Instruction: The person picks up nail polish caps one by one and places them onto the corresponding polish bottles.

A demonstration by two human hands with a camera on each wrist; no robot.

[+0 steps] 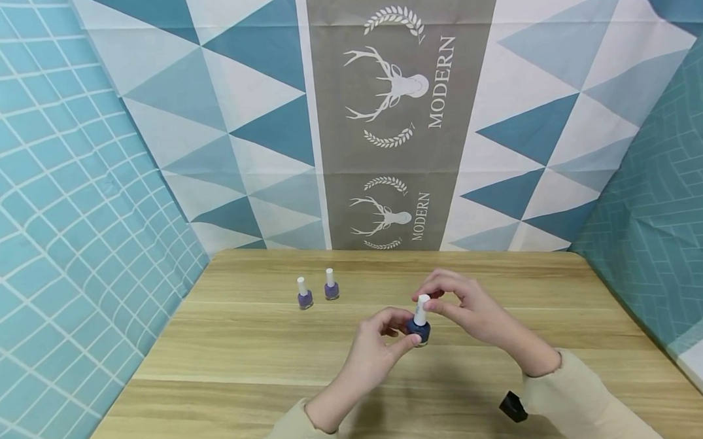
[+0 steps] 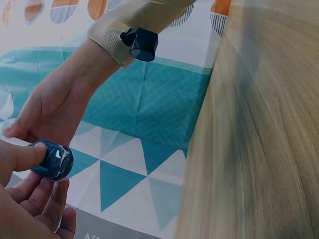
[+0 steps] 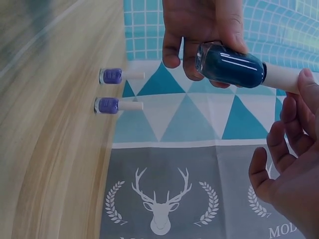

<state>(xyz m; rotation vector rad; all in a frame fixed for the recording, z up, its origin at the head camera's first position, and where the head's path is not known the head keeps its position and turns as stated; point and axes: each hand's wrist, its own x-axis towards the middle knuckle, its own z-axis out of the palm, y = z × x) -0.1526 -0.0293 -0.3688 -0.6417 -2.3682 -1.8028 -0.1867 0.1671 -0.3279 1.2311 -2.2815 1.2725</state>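
A dark blue nail polish bottle (image 1: 418, 331) with a tall white cap (image 1: 423, 306) is held above the table between both hands. My left hand (image 1: 376, 351) pinches the glass body between thumb and fingers. My right hand (image 1: 464, 305) grips the white cap with thumb and fingertips. In the right wrist view the blue bottle (image 3: 232, 65) lies sideways across the picture, its cap (image 3: 281, 78) still joined to it. Seen from the left wrist, the thumb presses the bottle's (image 2: 55, 162) side, and the cap is mostly hidden behind that thumb.
Two purple nail polish bottles with white caps, one on the left (image 1: 304, 299) and one on the right (image 1: 331, 288), stand upright toward the back of the wooden table (image 1: 245, 355). Patterned cloth (image 1: 253, 119) hangs behind it. A black wrist device (image 1: 513, 407) sits by the right sleeve.
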